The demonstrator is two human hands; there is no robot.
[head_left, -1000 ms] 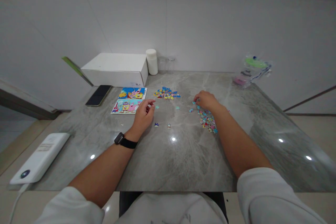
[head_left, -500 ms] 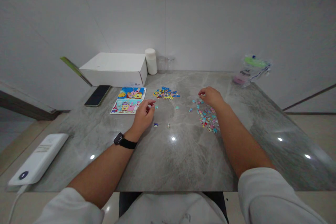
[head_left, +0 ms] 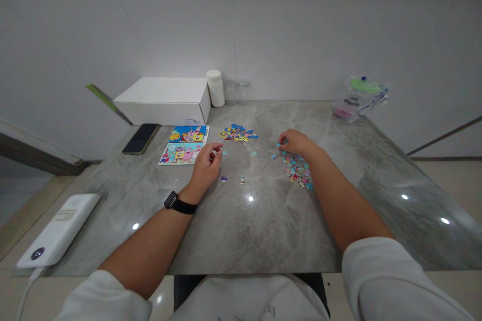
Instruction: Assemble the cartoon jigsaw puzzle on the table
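My right hand is at the top of the right-hand pile of small puzzle pieces. Its fingertips are pinched together at a light blue puzzle piece. Beside the picture cards my left hand rests with loosely bent fingers, thumb apart, and nothing visible in them. It covers the right end of the lower picture card; the upper picture card lies behind that. Single puzzle pieces lie between the hands: a pale green one, a dark blue one and a whitish one.
A second puzzle pile, yellow and blue, lies at the middle back. Behind stand a white box, a white bottle and two clear glasses. A phone and power bank lie left; a bagged cup stands back right.
My right hand has moved left and slightly toward me, down to the light blue piece at the pile's edge. My left hand has stayed in place.
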